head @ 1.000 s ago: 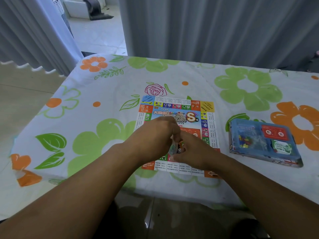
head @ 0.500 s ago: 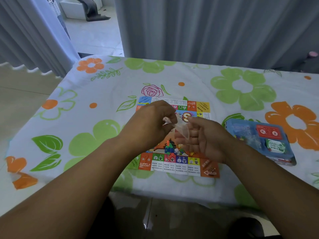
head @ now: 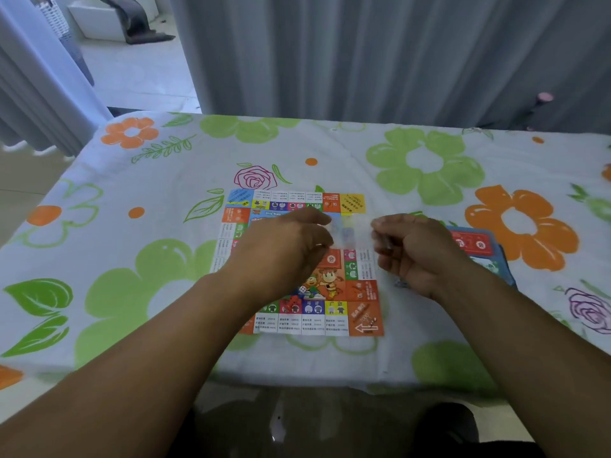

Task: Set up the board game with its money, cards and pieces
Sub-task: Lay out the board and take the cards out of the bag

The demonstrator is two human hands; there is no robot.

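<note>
Since half a second ago we are pulling our hands apart: our left hand is hovering over the middle of the board, while our right hand is drifting past its 3 o'clock edge toward the blue box. Both are curled, each seemingly pinching an end of a blurred clear bag stretching between them. A die and small coloured pieces are lying loose near the board's 6 o'clock side, beside our left wrist. We are risking a dropping forearm sweeping them toward the edge of the table, or leftovers flicking out of the tightening bag.
</note>
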